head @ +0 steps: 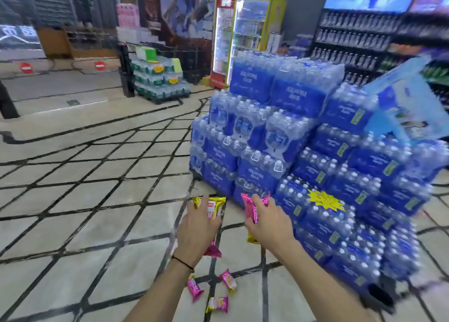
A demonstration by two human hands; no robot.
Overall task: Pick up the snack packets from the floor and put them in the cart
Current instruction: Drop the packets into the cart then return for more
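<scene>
Beside the water stack [315,151] our left hand [196,231] clutches a gold packet [211,206], our right hand [267,227] a pink packet [252,208]; next we must find the unseen cart.

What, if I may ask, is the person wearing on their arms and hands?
No sleeves or gloves show: both forearms are bare. The left hand has a thin dark cord band round its wrist; the right hand and its wrist carry nothing visible.

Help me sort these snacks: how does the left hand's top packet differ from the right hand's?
The gold packet in the left hand has a white-and-red label and lies crosswise; the pink packet in the right hand stands more upright. Both are shiny crimped wrappers.
</scene>
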